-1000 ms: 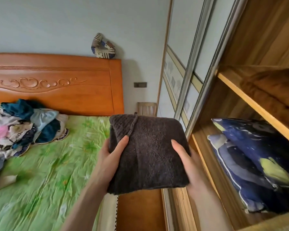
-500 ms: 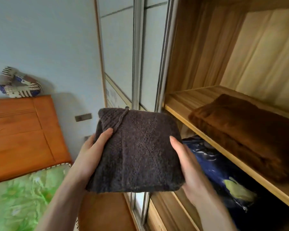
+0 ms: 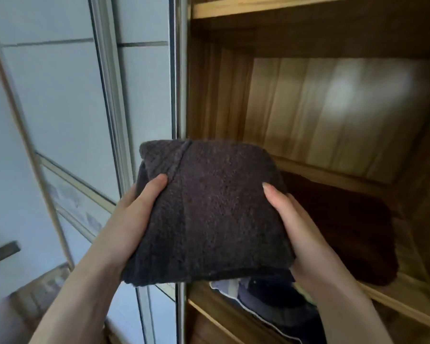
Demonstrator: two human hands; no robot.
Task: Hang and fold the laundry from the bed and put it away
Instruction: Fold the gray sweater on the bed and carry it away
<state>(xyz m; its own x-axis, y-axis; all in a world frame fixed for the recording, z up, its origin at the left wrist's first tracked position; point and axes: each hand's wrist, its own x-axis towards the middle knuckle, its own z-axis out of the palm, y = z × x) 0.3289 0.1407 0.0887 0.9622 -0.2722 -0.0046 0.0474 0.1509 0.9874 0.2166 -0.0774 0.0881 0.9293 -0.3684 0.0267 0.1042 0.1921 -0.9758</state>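
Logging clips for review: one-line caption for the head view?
Both hands, left hand and right hand, hold a folded dark knit before an open wooden wardrobe shelf.

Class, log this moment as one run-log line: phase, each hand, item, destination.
phase: putting away | left hand: grip on folded dark knit | right hand: grip on knit | destination: wardrobe shelf holding brown blanket

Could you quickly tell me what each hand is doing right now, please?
Left hand: grips the left side of the folded dark sweater, thumb on top.
Right hand: grips the sweater's right side, thumb on top.
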